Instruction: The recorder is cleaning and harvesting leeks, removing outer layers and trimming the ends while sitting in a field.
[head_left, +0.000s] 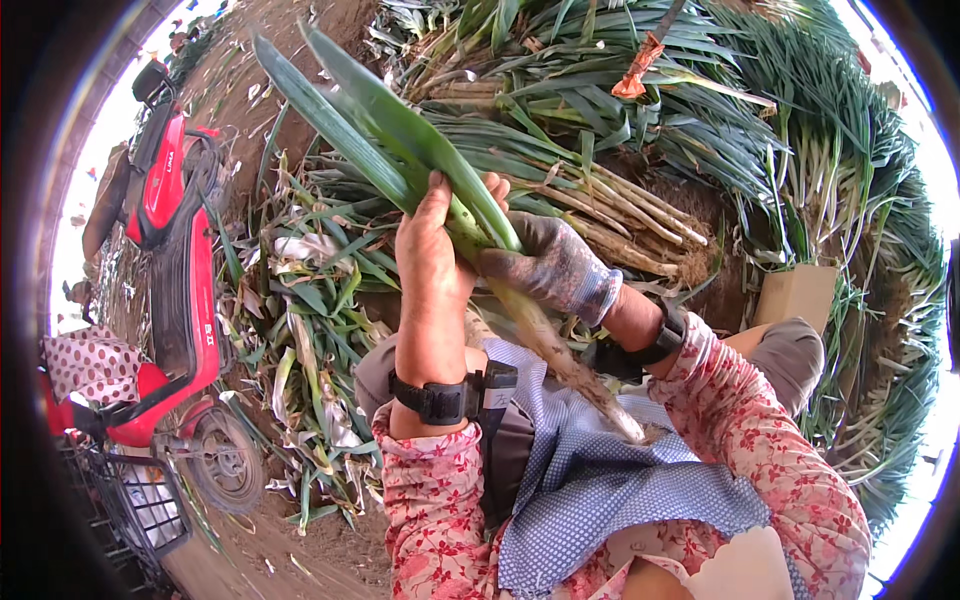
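A large green onion (536, 315) slants across my lap, its green leaves up to the left and its soil-stained white root end over a blue patterned apron (600, 502). Bare, my left hand (435, 240) grips it where the leaves part, thumb along the near side. Just below, my right hand (551, 259), in a grey knitted glove, closes around the upper stalk. Behind the hands lies a pile of green onions (622, 202) with dirty white stalks and roots pointing right. Stripped leaves and pale husks (315, 300) are heaped to the left of my forearm.
A red electric scooter (201, 300) with a black wire basket (150, 502) stands on the dirt ground at left. More green onions (817, 135) line the right side in a long row. A cardboard box (795, 296) sits by my right knee. Orange wrapping (639, 66) surrounds a stick above the pile.
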